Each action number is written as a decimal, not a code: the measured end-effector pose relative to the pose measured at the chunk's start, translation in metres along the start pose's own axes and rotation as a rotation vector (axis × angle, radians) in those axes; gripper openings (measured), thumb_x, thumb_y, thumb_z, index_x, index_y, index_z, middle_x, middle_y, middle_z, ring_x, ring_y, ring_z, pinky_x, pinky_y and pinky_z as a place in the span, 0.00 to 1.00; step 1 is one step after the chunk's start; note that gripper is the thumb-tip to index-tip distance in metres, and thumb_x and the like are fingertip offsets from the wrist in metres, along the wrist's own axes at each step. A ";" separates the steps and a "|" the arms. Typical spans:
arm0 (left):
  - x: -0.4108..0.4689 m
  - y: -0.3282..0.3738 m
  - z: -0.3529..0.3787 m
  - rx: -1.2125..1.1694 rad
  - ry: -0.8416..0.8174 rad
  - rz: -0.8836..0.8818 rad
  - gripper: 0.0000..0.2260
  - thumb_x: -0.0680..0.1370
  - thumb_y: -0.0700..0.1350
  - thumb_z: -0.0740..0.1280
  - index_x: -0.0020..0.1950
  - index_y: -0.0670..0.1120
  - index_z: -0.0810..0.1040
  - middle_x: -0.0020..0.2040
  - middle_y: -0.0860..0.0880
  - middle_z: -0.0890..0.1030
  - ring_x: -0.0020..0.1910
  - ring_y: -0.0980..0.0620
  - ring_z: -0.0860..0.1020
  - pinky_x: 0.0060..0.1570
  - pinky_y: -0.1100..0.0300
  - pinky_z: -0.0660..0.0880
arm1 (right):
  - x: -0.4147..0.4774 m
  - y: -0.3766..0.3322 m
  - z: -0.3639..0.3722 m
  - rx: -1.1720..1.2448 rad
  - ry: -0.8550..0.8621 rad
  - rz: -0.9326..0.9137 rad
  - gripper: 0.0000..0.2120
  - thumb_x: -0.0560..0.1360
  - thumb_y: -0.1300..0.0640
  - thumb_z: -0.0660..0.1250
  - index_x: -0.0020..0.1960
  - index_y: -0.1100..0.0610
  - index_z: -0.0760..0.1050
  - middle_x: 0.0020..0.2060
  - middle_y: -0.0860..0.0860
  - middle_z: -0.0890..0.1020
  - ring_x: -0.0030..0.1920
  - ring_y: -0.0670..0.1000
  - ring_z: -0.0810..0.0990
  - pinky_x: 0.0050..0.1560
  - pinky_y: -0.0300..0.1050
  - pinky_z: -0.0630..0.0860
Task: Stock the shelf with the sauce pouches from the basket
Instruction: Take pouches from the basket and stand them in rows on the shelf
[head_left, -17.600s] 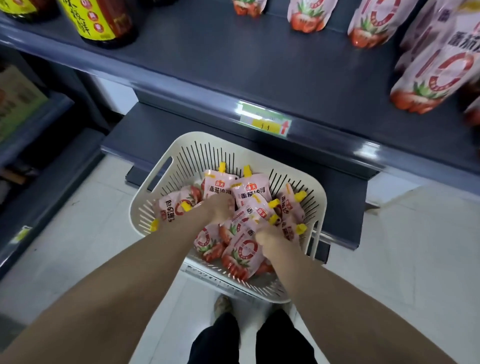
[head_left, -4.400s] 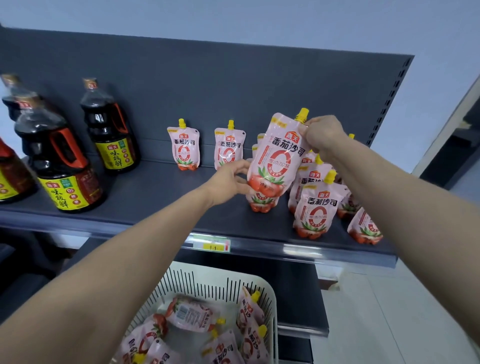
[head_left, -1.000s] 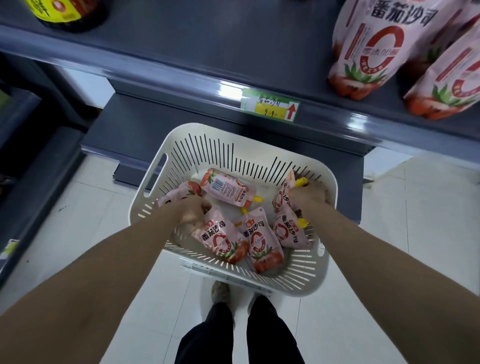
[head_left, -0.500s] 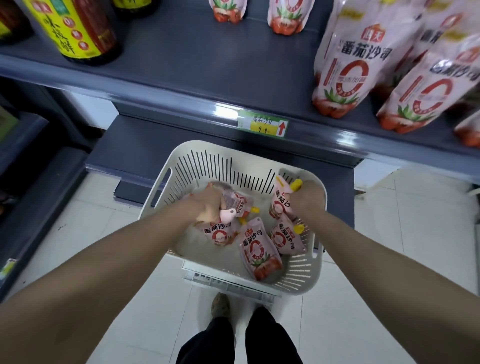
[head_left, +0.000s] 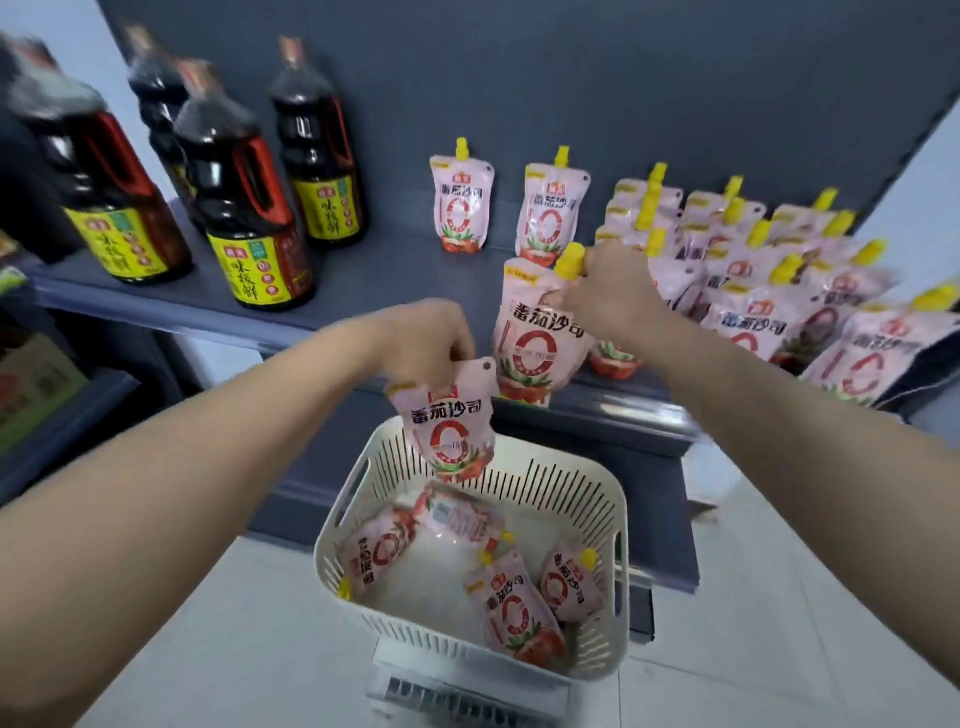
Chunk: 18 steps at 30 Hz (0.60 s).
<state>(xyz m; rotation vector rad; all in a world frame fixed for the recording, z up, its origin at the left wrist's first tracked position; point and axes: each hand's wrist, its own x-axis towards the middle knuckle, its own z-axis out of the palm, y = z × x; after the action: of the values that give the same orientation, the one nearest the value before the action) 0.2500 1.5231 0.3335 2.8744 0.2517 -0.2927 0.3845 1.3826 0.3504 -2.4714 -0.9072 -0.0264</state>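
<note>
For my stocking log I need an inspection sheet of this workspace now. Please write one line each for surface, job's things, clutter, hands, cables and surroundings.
Surface: dark grey shelf, bare in the middle front.
Job's things: white slotted basket below the shelf, four sauce pouches lying inside; two lone pouches stand at the back, many crowd the shelf's right part.
Clutter: dark sauce bottles with yellow labels stand at the shelf's left.
Hands: left hand holds a pouch above the basket; right hand holds another pouch by its top at the shelf's front edge.
Cables: nothing seen.
Surroundings: pale tiled floor; lower shelves at left, blurred.
</note>
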 end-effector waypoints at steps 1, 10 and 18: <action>-0.001 0.000 -0.016 -0.009 0.041 -0.008 0.06 0.63 0.34 0.64 0.32 0.43 0.78 0.27 0.48 0.78 0.24 0.55 0.71 0.24 0.64 0.69 | 0.010 -0.006 -0.013 0.007 0.029 0.001 0.19 0.72 0.61 0.69 0.28 0.59 0.63 0.29 0.53 0.68 0.38 0.54 0.71 0.31 0.41 0.63; 0.031 -0.001 -0.099 -0.148 0.403 -0.077 0.11 0.66 0.32 0.68 0.42 0.47 0.83 0.32 0.54 0.77 0.33 0.54 0.73 0.32 0.66 0.69 | 0.108 -0.029 -0.076 0.080 0.111 0.014 0.11 0.71 0.58 0.70 0.36 0.59 0.70 0.40 0.55 0.75 0.42 0.54 0.75 0.41 0.45 0.71; 0.104 -0.010 -0.103 -0.202 0.508 -0.121 0.12 0.67 0.31 0.68 0.46 0.44 0.83 0.45 0.45 0.83 0.43 0.49 0.78 0.44 0.58 0.77 | 0.198 -0.003 -0.060 -0.068 0.042 0.003 0.16 0.71 0.59 0.71 0.32 0.58 0.65 0.39 0.55 0.75 0.39 0.54 0.74 0.33 0.42 0.69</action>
<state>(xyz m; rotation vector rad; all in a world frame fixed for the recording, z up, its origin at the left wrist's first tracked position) 0.3661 1.5742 0.4066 2.6850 0.5113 0.4279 0.5458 1.4757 0.4406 -2.5246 -0.8989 -0.1093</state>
